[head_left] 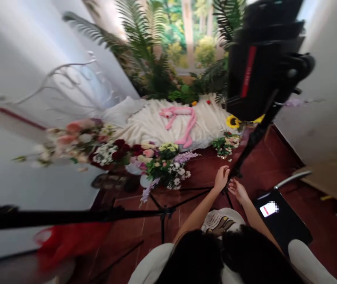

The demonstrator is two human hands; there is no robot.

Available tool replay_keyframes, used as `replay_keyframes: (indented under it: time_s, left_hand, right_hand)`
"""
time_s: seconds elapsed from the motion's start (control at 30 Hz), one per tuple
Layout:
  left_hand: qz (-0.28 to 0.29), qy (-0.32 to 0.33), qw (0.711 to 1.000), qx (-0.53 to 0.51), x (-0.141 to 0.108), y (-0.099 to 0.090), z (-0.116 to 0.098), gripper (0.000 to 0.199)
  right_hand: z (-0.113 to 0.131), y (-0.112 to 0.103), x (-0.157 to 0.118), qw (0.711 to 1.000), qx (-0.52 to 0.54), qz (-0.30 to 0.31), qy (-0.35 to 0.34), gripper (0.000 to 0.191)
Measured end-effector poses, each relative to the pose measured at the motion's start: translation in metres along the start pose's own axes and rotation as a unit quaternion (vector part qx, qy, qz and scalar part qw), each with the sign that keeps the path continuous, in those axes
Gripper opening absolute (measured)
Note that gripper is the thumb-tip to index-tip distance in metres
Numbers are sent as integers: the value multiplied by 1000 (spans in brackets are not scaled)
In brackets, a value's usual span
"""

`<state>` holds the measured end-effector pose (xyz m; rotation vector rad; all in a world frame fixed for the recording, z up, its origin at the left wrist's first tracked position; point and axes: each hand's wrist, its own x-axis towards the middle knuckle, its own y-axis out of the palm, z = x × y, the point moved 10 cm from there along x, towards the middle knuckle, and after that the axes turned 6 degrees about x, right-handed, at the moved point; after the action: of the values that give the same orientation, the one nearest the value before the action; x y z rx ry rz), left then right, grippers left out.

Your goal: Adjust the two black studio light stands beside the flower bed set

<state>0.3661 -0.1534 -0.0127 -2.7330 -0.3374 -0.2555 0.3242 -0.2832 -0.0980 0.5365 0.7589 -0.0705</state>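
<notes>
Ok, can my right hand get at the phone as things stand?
Probably yes: the phone lies uncovered on the seat near your right hand, and nothing visible blocks the way.

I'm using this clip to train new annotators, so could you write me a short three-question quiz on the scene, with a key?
1. True or false: the pink plush toy lies on the cream cloth.
2. What are the left hand and right hand both nearest to?
3. Fill in the colour: the phone lies on a ____ seat at the person's right side.

Key:
1. True.
2. The stand pole; how firmly either hand grips it cannot be told.
3. Black.
</notes>
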Motion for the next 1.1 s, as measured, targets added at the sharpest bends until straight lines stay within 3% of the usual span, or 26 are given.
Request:
replay_keyframes:
  time_s: [0.07, 0.17, 0.3, 0.4, 0.47, 0.53, 0.63, 0.73, 0.8, 0.87, 1.0, 1.1]
  left_hand:
    - [34, 33, 999, 5, 6, 27, -21, 38]
    - [53, 37, 998, 14, 16, 47, -34, 44]
    - [88, 25, 996, 12, 25, 60, -39, 42]
    - [95, 17, 995, 12, 27, 61, -37, 39]
    - [93, 22, 995, 16, 28, 62, -36, 37]
    - [93, 31, 995, 25, 28, 62, -35, 36]
    - [100, 50, 993, 40, 28, 63, -33, 35]
    - [102, 61, 992, 51, 28, 63, -30, 33]
    - [103, 64, 991, 51, 28, 63, -29, 33]
    - [105, 68, 991, 45, 27, 63, -30, 32]
    - [107, 63, 991, 44, 28, 63, -31, 34]
    - [112, 51, 991, 48, 29, 62, -29, 33]
  right_hand:
    - [12, -20, -10, 999, 39, -10, -19, 16]
    - [22, -25, -19, 996, 84, 14, -18, 26]
    - [27, -3, -21, 982, 167, 76, 47, 32]
    - [38, 15, -19, 968, 213, 123, 50, 22]
    - [51, 13, -15, 982, 155, 110, -7, 16]
    - [72, 2, -17, 991, -5, 57, -121, 17]
    - [103, -5, -33, 936, -230, -8, -267, 24]
    - [124, 3, -51, 870, -352, -19, -346, 25]
    - [142, 18, -65, 838, -373, -9, -398, 29]
    - [166, 40, -81, 837, -318, 19, -445, 41]
    - [230, 106, -119, 810, -225, 110, -530, 61]
    - [265, 145, -138, 772, -276, 140, -555, 58]
